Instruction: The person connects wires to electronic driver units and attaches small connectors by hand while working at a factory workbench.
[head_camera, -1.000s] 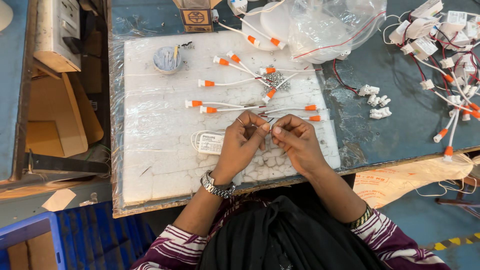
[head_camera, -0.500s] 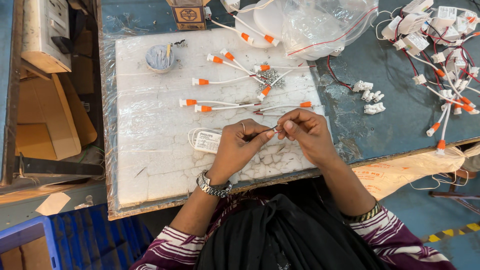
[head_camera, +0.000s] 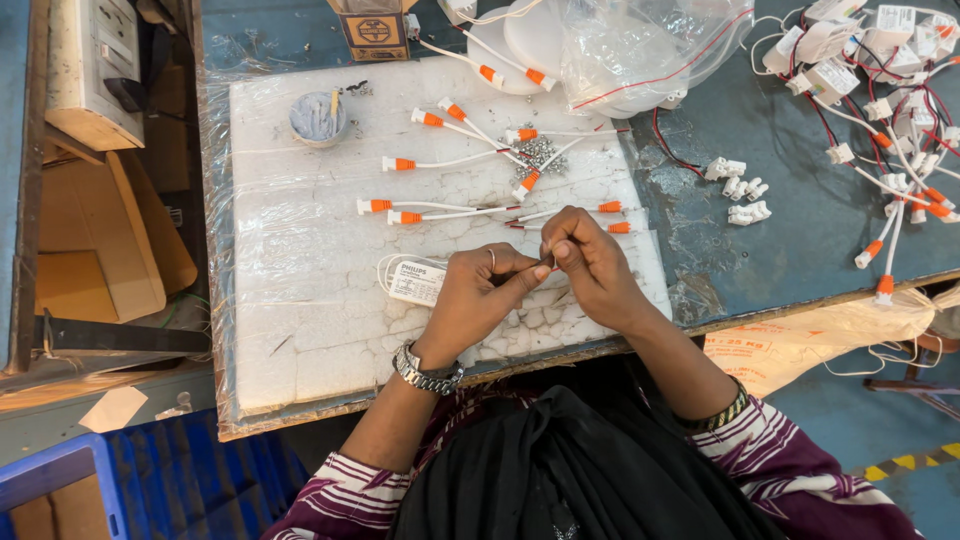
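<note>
My left hand and my right hand meet fingertip to fingertip over a white foam board wrapped in clear film. Between the fingertips both pinch a thin white wire. A small white box-shaped driver with coiled white wire lies just left of my left hand. Several white leads with orange connectors lie spread on the board beyond my hands. A little heap of small metal screws sits among them. A metal watch is on my left wrist.
A small grey round pot stands at the board's back left. White terminal blocks lie on the blue table to the right. A pile of wired white drivers fills the far right. A clear plastic bag covers white round lamps.
My hands have drawn slightly closer to my body and to the right, still pinching the wire together. The view has shifted a little; nothing on the board has moved.
</note>
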